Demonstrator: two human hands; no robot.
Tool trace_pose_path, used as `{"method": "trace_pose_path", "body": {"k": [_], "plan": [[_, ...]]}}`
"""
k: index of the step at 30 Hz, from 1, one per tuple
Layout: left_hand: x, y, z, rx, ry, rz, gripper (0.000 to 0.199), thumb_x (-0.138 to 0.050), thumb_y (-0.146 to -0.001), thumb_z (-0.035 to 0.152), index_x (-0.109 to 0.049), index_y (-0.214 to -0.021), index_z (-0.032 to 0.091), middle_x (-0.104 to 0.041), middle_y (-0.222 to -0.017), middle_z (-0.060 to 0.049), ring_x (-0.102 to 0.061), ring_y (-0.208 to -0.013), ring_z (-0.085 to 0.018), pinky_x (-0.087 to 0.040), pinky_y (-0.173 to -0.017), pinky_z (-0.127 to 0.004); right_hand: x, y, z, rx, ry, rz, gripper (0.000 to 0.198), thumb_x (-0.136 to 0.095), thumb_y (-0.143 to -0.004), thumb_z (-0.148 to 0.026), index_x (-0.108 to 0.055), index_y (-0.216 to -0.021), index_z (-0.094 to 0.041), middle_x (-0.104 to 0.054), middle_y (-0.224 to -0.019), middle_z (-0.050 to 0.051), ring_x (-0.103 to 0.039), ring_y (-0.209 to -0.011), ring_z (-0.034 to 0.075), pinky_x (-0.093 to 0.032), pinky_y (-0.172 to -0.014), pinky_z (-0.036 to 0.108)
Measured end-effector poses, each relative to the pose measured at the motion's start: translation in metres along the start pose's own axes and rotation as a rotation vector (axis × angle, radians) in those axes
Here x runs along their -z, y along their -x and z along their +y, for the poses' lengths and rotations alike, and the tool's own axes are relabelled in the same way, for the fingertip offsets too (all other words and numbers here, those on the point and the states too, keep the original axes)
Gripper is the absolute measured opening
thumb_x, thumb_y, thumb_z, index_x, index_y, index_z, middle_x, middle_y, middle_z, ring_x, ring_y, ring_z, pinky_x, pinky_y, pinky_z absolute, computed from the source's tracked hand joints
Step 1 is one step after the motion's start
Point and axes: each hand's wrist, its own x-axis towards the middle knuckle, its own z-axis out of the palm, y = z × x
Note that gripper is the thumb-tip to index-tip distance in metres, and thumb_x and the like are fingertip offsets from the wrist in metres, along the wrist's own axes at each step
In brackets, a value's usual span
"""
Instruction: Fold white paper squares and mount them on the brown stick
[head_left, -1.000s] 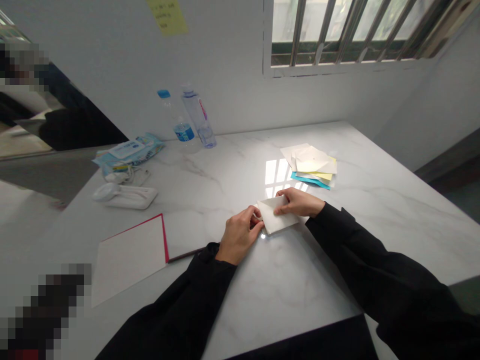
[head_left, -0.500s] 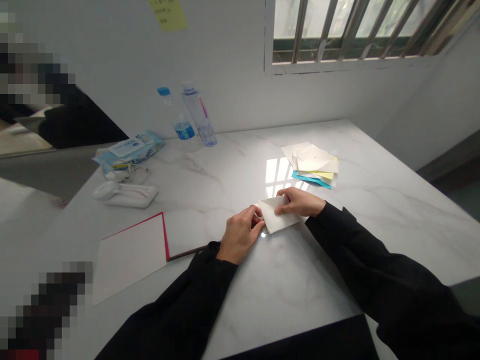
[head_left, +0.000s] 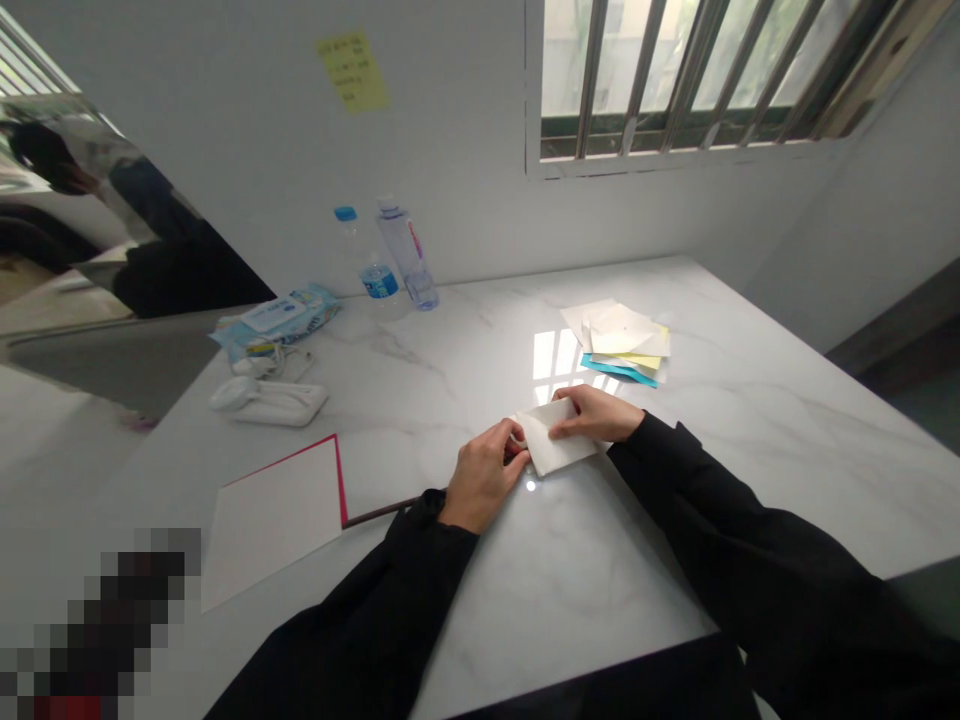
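Observation:
A small cream-white folded paper (head_left: pixel 551 450), shaped like an envelope, is held just over the marble-patterned table. My right hand (head_left: pixel 596 412) pinches its upper right part, thumb on the front face and fingers behind. At the paper's left edge my left hand (head_left: pixel 487 470) is closed, thumb and fingertips pressed together on that edge. Exactly what the left fingertips grip there is partly hidden. Beyond my right hand lies a loose stack of papers (head_left: pixel 619 330), cream on top, with yellow and blue sheets beneath.
Left of my hands lies a white sheet (head_left: pixel 277 525) with a red edge, beside a thin dark stick (head_left: pixel 382 510). Farther back are a white device (head_left: pixel 270 400), a wet-wipes pack (head_left: pixel 277 315) and two plastic bottles (head_left: pixel 379 280) (head_left: pixel 411 260). A person (head_left: pixel 150 220) is at far left.
The camera view has tilted up slightly, so everything sits lower in the picture. Both hands keep their hold on the folded paper with hardly any movement.

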Motion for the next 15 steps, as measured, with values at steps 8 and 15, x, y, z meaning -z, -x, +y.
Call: {"method": "trace_pose_path", "body": {"k": [8,15], "plan": [[0.0,0.001,0.0,-0.008,-0.071,0.04,0.029,-0.078,-0.085,0.016,-0.057,-0.102,0.025,-0.068,-0.083,0.005,-0.067,-0.073,-0.017,-0.048,-0.069,-0.028,0.004,-0.003,0.01,0.046,-0.143,-0.033,0.04,-0.087,-0.065,-0.04,-0.067,-0.092,-0.018,-0.062,-0.073,-0.003,-0.059,-0.072,0.018,-0.043,-0.063,0.027],[0.008,0.001,0.004,-0.068,-0.205,0.009,0.028,-0.081,-0.088,0.025,-0.064,-0.109,0.025,-0.073,-0.091,0.001,-0.066,-0.081,-0.021,-0.048,-0.075,-0.032,0.016,0.003,0.008,0.01,-0.515,-0.045,0.052,-0.094,-0.064,-0.043,-0.068,-0.103,-0.02,-0.072,-0.086,0.0,-0.07,-0.082,0.02,-0.055,-0.07,0.028]]}}
